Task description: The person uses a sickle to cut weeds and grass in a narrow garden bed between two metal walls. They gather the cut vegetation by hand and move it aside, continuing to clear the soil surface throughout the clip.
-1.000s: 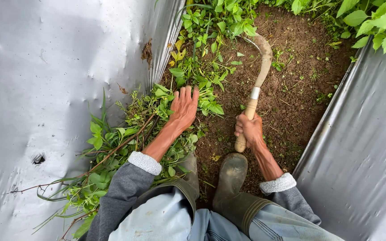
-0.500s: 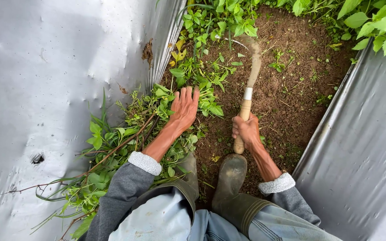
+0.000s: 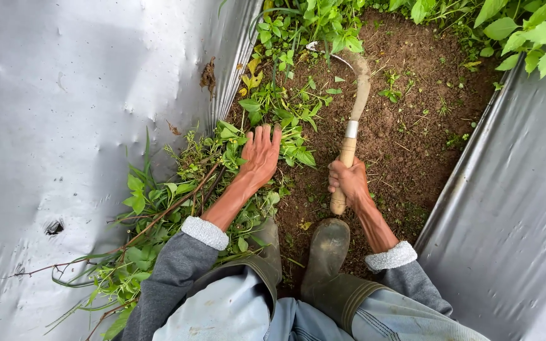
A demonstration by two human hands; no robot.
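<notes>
the right hand (image 3: 349,180) grips the wooden handle of a sickle (image 3: 353,120), its blade hooked into far weeds (image 3: 298,38). the left hand (image 3: 259,155) lies open and flat on cut weeds (image 3: 159,208); a pull drifting left could nick those fingers.
</notes>
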